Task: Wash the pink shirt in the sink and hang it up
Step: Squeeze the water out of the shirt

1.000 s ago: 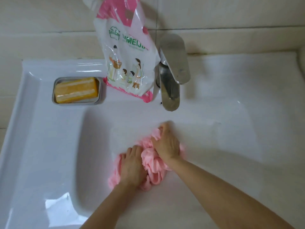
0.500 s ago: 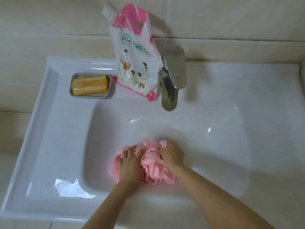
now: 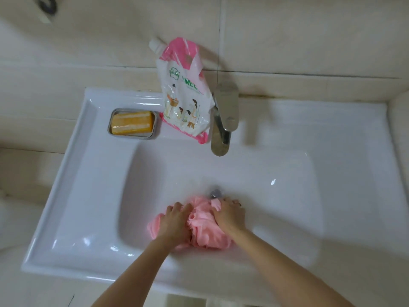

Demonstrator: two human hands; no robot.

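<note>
Both our left hand (image 3: 174,220) and right hand (image 3: 230,216) knead the shirt (image 3: 203,229), bunched on the sink (image 3: 106,196) floor in front of the tap (image 3: 221,129). Left fingers curl into the cloth; right fingers clutch a fold. We judge this the scrubbing step; rinsing next calls for opening the tap.

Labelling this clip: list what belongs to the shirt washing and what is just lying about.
In the job: pink shirt, left hand and right hand gripping it, sink.
Lying about: soap bar in its dish, detergent pouch, tap.
</note>
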